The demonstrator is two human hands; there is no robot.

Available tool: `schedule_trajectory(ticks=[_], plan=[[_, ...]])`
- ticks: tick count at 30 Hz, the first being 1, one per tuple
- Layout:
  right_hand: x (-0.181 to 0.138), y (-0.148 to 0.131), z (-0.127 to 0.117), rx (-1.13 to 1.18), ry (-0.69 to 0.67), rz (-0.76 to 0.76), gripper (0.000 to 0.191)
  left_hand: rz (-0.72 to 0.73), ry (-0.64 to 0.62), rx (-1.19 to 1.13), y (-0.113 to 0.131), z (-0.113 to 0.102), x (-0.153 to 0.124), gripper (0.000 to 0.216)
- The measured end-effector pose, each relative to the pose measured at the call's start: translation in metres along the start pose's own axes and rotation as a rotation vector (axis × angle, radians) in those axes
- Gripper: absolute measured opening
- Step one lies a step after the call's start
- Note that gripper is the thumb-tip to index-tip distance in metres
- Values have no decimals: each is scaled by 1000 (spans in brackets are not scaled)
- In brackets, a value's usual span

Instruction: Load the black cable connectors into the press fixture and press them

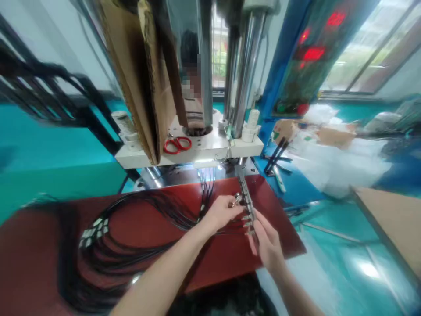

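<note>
The work mat (138, 228) looks like matt dark red rubber, and the cables (131, 206) are black plastic-coated with shiny metal ends. Machine columns (241, 66) are polished steel next to rough brown cardboard (138, 74).

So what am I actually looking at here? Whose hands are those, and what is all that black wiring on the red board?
The picture comes from a camera worn on a person's head, looking down at their own two bare hands. The left hand and the right hand meet at a narrow metal strip that carries a row of small metal connectors; the picture is too blurred to tell exactly what each finger pinches. They work over a red board. On it lies a bundle of thin black cables, looped, some ending in small metal plugs. Behind stands a press-like machine with shiny steel columns and a white platform, where red-handled scissors lie. Another person sits behind the machine.
</note>
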State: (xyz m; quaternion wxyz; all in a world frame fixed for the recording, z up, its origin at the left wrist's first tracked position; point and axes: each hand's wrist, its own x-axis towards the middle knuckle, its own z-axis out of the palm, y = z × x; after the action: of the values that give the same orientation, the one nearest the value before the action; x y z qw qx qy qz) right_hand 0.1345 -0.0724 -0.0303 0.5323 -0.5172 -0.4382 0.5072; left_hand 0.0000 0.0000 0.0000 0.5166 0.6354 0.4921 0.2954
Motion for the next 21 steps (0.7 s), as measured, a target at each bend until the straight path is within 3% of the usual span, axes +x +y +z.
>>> schedule_trajectory(ticks=[13,21], plan=[[0,2,0,-207,-72,0,47,64,-29,-142,-5,-2,-2,18],[-1,-5,1,-10,26,4,47,189,196,-229,-2,-5,-1,12]])
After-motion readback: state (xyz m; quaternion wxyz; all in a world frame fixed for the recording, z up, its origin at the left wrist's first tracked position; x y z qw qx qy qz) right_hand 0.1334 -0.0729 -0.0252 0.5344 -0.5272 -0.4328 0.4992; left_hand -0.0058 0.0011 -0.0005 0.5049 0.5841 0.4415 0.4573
